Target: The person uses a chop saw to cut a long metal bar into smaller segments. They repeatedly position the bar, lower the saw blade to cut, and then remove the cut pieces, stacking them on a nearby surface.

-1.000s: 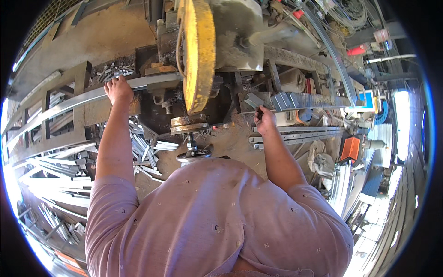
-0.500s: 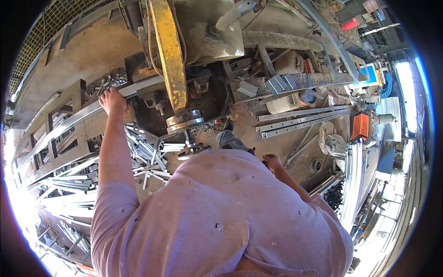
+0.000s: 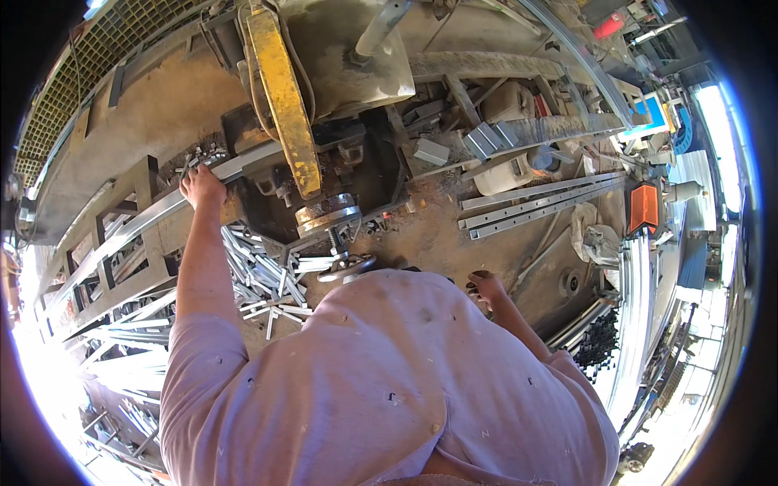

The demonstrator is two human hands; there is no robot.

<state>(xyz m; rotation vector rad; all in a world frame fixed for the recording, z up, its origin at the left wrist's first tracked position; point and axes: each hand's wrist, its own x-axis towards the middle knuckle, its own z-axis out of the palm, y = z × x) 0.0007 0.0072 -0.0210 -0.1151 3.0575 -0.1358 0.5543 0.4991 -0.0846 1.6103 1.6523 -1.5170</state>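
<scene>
A dark metal frame [image 3: 147,182] stretches across the left side. Far and just left of centre, a long yellow machine arm [image 3: 284,93] slants down toward the person, standing in the way at the silver bar's right end. A grimy beam [image 3: 559,127] crosses the far right, and long metal bars [image 3: 543,206] lie on the ground nearer than it. A heap of cut pieces [image 3: 259,259] spreads below the frame, near the left forearm. An orange box [image 3: 644,208] sits at the right, and a hand wheel [image 3: 347,268] in front of the person's belly. Small square blocks [image 3: 489,140] rest on the beam.

The long silver bar [image 3: 237,167] runs from the near left to the yellow arm, directly under the left hand [image 3: 203,188], whose fingers are clamped over it. The right hand [image 3: 488,287] hangs low at near right, well apart from the bar, fingers bent; whether it holds anything I cannot tell.
</scene>
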